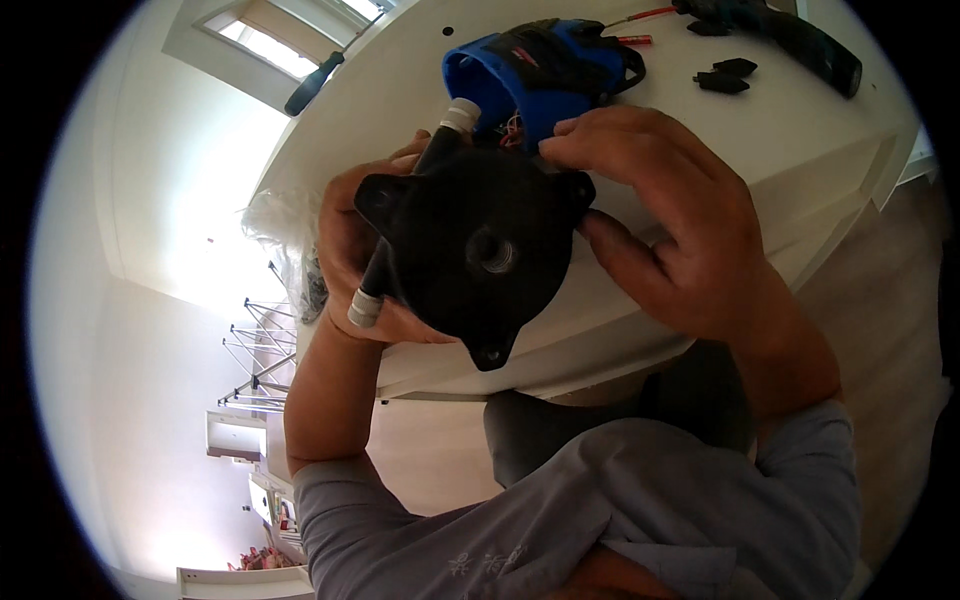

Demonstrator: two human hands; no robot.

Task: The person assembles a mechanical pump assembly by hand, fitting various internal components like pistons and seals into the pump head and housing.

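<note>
A black round housing (440,260) is held up over the table, with lugs at its edge and a threaded hole in its face. Two pipe stubs with pale ends (461,114) stick out along its left side. My left hand (345,235) grips it from the left and behind, some fingers hidden. At its right edge, my right hand (680,210) closes thumb and fingers around a lug, the fingertips partly hidden. Just beyond lies a blue and black tool-like casing (560,65), its open end facing me with thin wires (513,130) inside.
On the white table (400,90) lie a teal-handled screwdriver (315,85) at far left, a dark power tool (810,48) at far right, small black pointed pieces (722,82) and a red stick-like item (635,40). A clear plastic bag (280,225) sits at the left edge.
</note>
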